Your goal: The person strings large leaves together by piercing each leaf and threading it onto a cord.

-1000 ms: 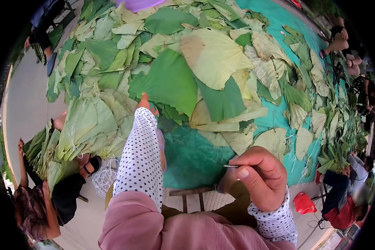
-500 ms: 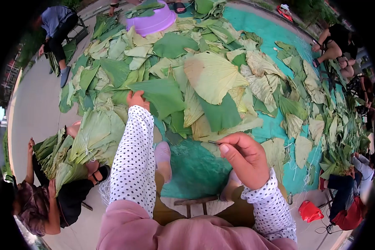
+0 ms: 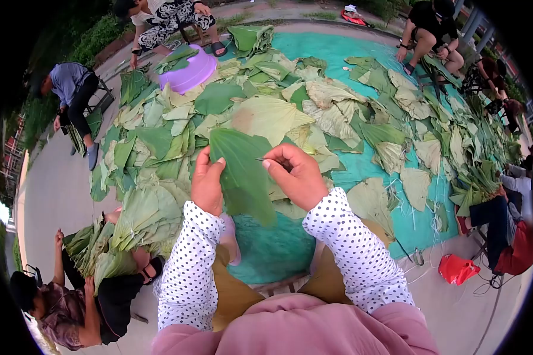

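A large green leaf [image 3: 240, 177] hangs upright in front of me, pinched at its left edge by my left hand [image 3: 208, 180]. My right hand [image 3: 295, 176] is closed on a thin, dark, needle-like tool [image 3: 260, 159], whose tip points left at the leaf's right side. Whether the tip touches the leaf is unclear. Behind the held leaf, a broad pale yellow-green leaf [image 3: 269, 117] with a brownish patch lies on the pile.
Leaves cover much of a green sheet [image 3: 272, 248]. A purple basin [image 3: 188, 72] holds leaves at the back. Seated people are on both sides and behind; the person at lower left [image 3: 71, 302] is beside bundled leaves [image 3: 142, 222]. A red bag [image 3: 458, 269] lies right.
My left hand has lifted the green leaf off the pile and brought it nearer. My right hand has moved up and left with the tool. The view has tilted up, showing more people.
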### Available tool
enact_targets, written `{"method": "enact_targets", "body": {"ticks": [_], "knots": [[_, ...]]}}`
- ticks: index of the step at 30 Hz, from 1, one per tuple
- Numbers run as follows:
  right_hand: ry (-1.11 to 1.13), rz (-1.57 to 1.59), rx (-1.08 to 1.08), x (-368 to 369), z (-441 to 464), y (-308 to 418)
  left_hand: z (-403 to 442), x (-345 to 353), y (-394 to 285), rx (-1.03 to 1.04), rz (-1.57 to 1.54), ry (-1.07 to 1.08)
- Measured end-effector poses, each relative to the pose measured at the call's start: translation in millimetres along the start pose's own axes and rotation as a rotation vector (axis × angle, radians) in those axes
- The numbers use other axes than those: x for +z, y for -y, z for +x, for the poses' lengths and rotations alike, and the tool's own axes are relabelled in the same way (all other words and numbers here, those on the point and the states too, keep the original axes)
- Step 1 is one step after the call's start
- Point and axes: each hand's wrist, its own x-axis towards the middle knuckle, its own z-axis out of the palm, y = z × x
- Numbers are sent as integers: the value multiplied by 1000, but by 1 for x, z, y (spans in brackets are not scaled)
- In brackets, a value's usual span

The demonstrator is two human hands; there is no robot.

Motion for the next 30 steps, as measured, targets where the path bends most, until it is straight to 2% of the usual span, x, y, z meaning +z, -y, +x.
{"method": "enact_targets", "body": {"ticks": [3, 6, 8, 22, 28, 30], "knots": [[-22, -35, -15, -4, 2, -8, -12, 16, 18, 14, -56, 4], [-29, -186, -29, -7, 3, -10, -19, 29, 21, -2, -3, 139], [-55, -258, -60, -8, 5, -9, -17, 31, 22, -2, 1, 149], [-90, -287, -13, -5, 10, -4, -19, 30, 19, -48, 25, 201], [-110, -324, -15, -5, 9, -3, -21, 29, 20, -14, 88, 181], [-112, -326, -14, -6, 8, -3, -21, 26, 25, 69, 198, 171]]}}
